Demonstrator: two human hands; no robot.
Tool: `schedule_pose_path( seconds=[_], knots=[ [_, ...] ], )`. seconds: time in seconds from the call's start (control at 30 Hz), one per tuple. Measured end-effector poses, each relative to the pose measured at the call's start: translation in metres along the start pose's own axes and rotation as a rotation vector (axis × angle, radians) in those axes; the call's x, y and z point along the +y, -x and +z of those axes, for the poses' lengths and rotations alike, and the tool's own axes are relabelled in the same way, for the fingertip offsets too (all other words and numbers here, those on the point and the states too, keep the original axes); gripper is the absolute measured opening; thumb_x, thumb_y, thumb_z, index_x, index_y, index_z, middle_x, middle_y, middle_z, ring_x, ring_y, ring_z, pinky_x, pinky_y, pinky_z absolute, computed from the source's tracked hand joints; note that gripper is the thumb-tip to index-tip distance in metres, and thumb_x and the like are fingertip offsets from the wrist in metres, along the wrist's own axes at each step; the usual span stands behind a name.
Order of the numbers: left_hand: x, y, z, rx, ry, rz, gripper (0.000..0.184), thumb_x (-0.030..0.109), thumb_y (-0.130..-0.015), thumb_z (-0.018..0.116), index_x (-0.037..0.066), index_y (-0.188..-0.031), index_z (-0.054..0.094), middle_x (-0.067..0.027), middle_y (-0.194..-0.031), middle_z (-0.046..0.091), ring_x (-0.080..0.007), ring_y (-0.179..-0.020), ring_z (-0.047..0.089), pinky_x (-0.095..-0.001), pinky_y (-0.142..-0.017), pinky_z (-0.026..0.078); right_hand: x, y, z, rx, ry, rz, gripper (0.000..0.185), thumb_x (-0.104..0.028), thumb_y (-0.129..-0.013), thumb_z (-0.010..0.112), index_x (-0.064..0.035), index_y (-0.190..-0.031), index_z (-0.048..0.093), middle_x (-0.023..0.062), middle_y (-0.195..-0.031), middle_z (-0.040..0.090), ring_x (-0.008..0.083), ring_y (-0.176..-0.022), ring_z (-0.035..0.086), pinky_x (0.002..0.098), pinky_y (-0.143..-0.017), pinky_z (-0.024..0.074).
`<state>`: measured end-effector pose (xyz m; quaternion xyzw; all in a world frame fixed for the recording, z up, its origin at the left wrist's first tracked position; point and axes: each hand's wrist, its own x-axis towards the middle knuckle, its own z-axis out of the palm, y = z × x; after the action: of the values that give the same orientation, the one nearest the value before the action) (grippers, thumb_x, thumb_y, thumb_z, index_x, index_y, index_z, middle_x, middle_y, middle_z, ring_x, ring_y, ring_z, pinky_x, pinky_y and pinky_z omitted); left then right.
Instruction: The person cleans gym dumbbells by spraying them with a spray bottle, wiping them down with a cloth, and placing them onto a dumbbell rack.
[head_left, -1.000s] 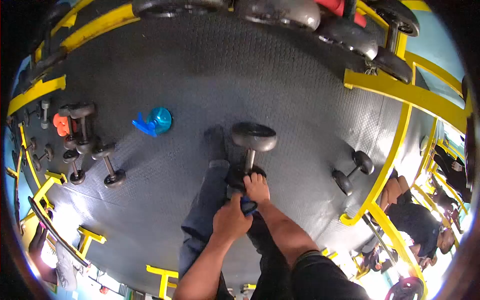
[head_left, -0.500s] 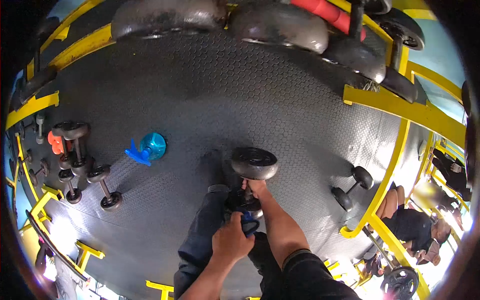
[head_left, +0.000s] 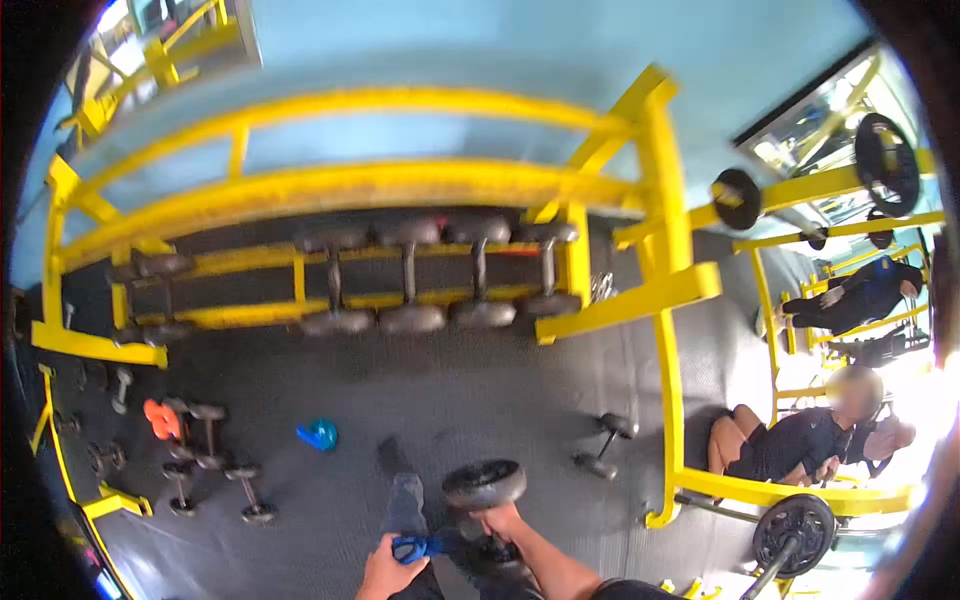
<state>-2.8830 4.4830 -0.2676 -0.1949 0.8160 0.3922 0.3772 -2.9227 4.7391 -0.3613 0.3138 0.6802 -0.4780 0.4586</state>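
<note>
My right hand [head_left: 497,520] is wrapped round the handle of a big dark dumbbell [head_left: 484,486], held with one round end up in front of my legs. Its lower end is partly hidden behind my forearm. To the left, my left hand [head_left: 390,570] grips a blue object with a loop-shaped handle [head_left: 412,549], close beside the dumbbell. What kind of tool it is cannot be made out. A blue spray bottle [head_left: 322,434] stands on the black floor farther forward and left.
Ahead is a yellow rack [head_left: 350,185] with several dumbbells [head_left: 409,275] on its lower level. More dumbbells [head_left: 250,493] stand on the floor at left, near an orange item [head_left: 161,419]. One dumbbell [head_left: 606,445] lies at right. A seated person [head_left: 800,445] is beyond the right frame.
The view has tilted up, bringing the rack and wall into sight. The blue object has moved left, away from the dumbbell's lower end. My right hand still holds the dumbbell.
</note>
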Motion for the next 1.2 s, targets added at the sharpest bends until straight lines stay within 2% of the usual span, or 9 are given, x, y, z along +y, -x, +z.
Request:
schedule_pose_path(
  seconds=[0.27, 0.37, 0.5, 0.57, 0.63, 0.8, 0.87, 1.0, 1.2],
  knots=[
    [0.064, 0.105, -0.104, 0.101, 0.011, 0.037, 0.055, 0.034, -0.068, 0.082, 0.008, -0.109, 0.057, -0.0126, -0.106, 0.068, -0.0269, -0.1, 0.065, -0.0373, -0.085, 0.051, -0.021, 0.181, -0.061, 0.06, -0.189, 0.003, 0.024, -0.007, -0.077, 0.07, -0.0019, -0.062, 0.052, 0.0042, -0.05, 0.049, 0.0143, -0.038, 0.046, 0.0311, -0.035, 0.0366],
    [0.083, 0.112, -0.143, 0.136, -0.094, -0.055, 0.07, 0.043, -0.06, 0.083, 0.001, -0.11, 0.054, -0.023, -0.1, 0.065, -0.0379, -0.096, 0.064, -0.0418, -0.081, 0.051, -0.045, 0.231, -0.08, 0.115, -0.185, 0.028, 0.013, -0.001, -0.077, 0.068, -0.0001, -0.072, 0.057, 0.0039, -0.053, 0.05, 0.0134, -0.041, 0.046, 0.0301, -0.036, 0.0373],
    [0.068, 0.064, -0.178, 0.077, -0.142, -0.076, 0.076, 0.044, -0.06, 0.081, 0.003, -0.118, 0.053, -0.0216, -0.107, 0.065, -0.037, -0.105, 0.061, -0.0413, -0.09, 0.048, -0.107, 0.305, -0.11, 0.367, -0.342, 0.03, 0.011, 0.007, -0.079, 0.055, -0.0003, -0.087, 0.06, 0.005, -0.054, 0.052, 0.0137, -0.041, 0.049, 0.0273, -0.036, 0.0379],
    [0.084, 0.039, -0.2, 0.084, -0.179, -0.064, 0.078, 0.044, -0.06, 0.081, 0.003, -0.12, 0.053, -0.0215, -0.111, 0.063, -0.0361, -0.108, 0.059, -0.0412, -0.091, 0.047, -0.169, 0.355, -0.123, 0.436, -0.098, 0.032, 0.015, 0.005, -0.081, 0.055, -0.0017, -0.092, 0.06, 0.0066, -0.06, 0.056, 0.0155, -0.045, 0.052, 0.0278, -0.036, 0.0392],
    [0.098, 0.026, -0.209, 0.075, -0.21, -0.078, 0.08, 0.044, -0.059, 0.082, 0.003, -0.122, 0.052, -0.0213, -0.115, 0.062, -0.0353, -0.111, 0.058, -0.0411, -0.093, 0.047, -0.139, 0.337, -0.144, 0.575, -0.237, -0.32, 0.014, 0.0, -0.083, 0.055, -0.0033, -0.096, 0.059, 0.0085, -0.064, 0.058, 0.0166, -0.048, 0.053, 0.0282, -0.036, 0.0399],
    [0.136, -0.019, -0.221, 0.007, -0.174, -0.097, 0.081, 0.044, -0.06, 0.081, 0.002, -0.123, 0.051, -0.0192, -0.119, 0.061, -0.0342, -0.114, 0.056, -0.04, -0.096, 0.045, -0.214, 0.321, -0.196, 0.543, -0.559, -0.312, 0.012, 0.0, -0.085, 0.05, -0.0022, -0.091, 0.06, 0.0092, -0.068, 0.059, 0.0176, -0.05, 0.055, 0.0301, -0.043, 0.0437],
    [0.141, -0.033, -0.215, -0.029, -0.18, -0.127, 0.08, 0.043, -0.061, 0.081, 0.002, -0.123, 0.052, -0.0189, -0.119, 0.061, -0.0341, -0.114, 0.056, -0.0399, -0.096, 0.045, -0.254, 0.301, -0.214, 0.369, -0.727, -0.596, 0.01, -0.006, -0.089, 0.05, -0.0027, -0.092, 0.06, 0.0084, -0.064, 0.056, 0.0179, -0.048, 0.052, 0.0309, -0.043, 0.0436],
    [0.153, -0.061, -0.21, 0.124, -0.067, -0.303, 0.08, 0.043, -0.061, 0.08, 0.002, -0.124, 0.052, -0.0189, -0.119, 0.061, -0.0333, -0.115, 0.056, -0.0381, -0.098, 0.044, -0.356, 0.247, -0.261, 0.437, -0.749, -0.5, 0.007, 0.001, -0.076, 0.062, 0.0, -0.074, 0.055, 0.0093, -0.055, 0.048, 0.0221, -0.044, 0.051, 0.0372, -0.044, 0.0469],
    [0.199, -0.071, -0.176, 0.105, -0.065, -0.587, 0.077, 0.039, -0.065, 0.076, -0.002, -0.125, 0.05, -0.0233, -0.121, 0.059, -0.0331, -0.115, 0.056, -0.0371, -0.097, 0.045, -0.467, 0.138, -0.351, 0.386, -0.543, -0.555, 0.006, 0.001, -0.075, 0.061, 0.0007, -0.073, 0.055, 0.0092, -0.053, 0.048, 0.022, -0.041, 0.05, 0.0342, -0.039, 0.0457]
  ],
)
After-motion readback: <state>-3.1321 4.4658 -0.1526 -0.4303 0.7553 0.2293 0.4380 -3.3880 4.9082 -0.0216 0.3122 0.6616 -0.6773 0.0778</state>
